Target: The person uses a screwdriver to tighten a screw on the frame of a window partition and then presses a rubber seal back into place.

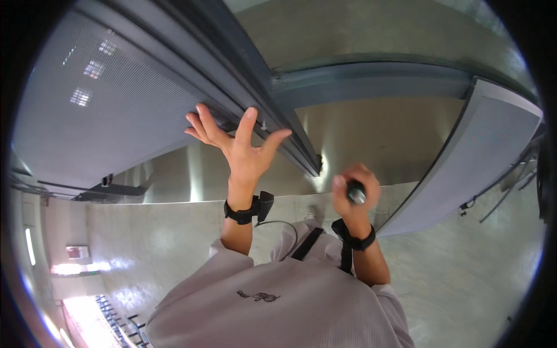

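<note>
My left hand [246,153] is spread, palm down, against a dark grey metal cabinet post [214,64]. Its thumb and index finger lie on either side of a small screw [264,124] that sticks out of the post. The other fingertips reach over the edge of a grey perforated door [122,110]. To the right of the post's lower end, my right hand [372,187] is closed around a dark, round-ended tool handle [356,192]. That hand is slightly blurred, and the rest of the tool is hidden. The handle is apart from the screw.
On the right, another grey panel door [464,156] stands swung out. A dark crossbar [371,81] joins the post to that side. Loose cables [505,194] hang beyond the right door. Below lies a smooth pale floor [168,232]; black bands with devices circle both my wrists.
</note>
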